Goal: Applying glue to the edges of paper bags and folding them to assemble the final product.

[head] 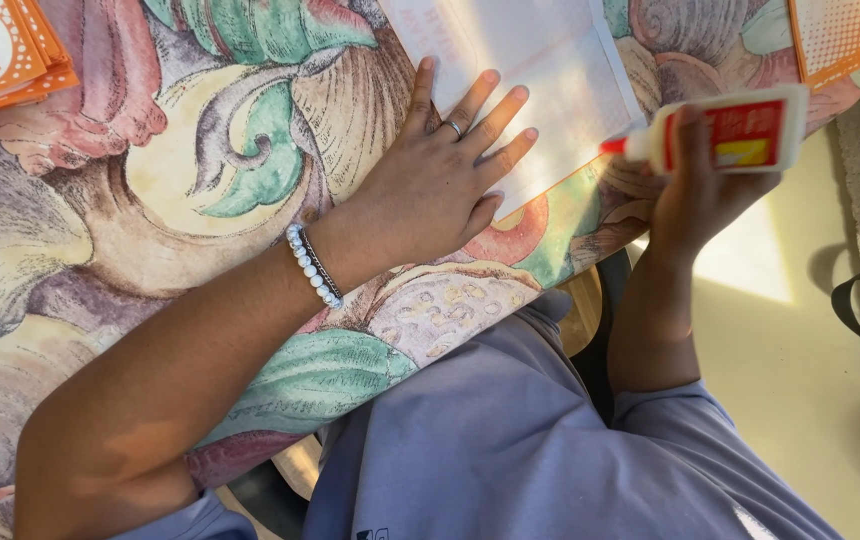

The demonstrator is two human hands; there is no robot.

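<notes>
My left hand (440, 185) lies flat, palm down, fingers stretched out and slightly fanned, grasping nothing. Its fingertips and most of the palm press on a white paper sheet (540, 90) that rests on the table (150, 200), which is covered in a cloth printed with large shells and leaves in green, pink and cream. There is a ring on one finger and a beaded bracelet (314, 265) at the wrist.

My right hand (695, 190) is closed around a white glue bottle (715, 135) with a red label, fingers wrapped about its body from below. The bottle lies nearly level at the table's near edge, its long axis running left to right. Its red nozzle points left, touching or just beside the lower right edge of the white sheet; I cannot tell which.

A stack of orange printed cards (0, 50) sits at the far left, well apart from both hands. Another orange card (835, 35) lies at the upper right.
</notes>
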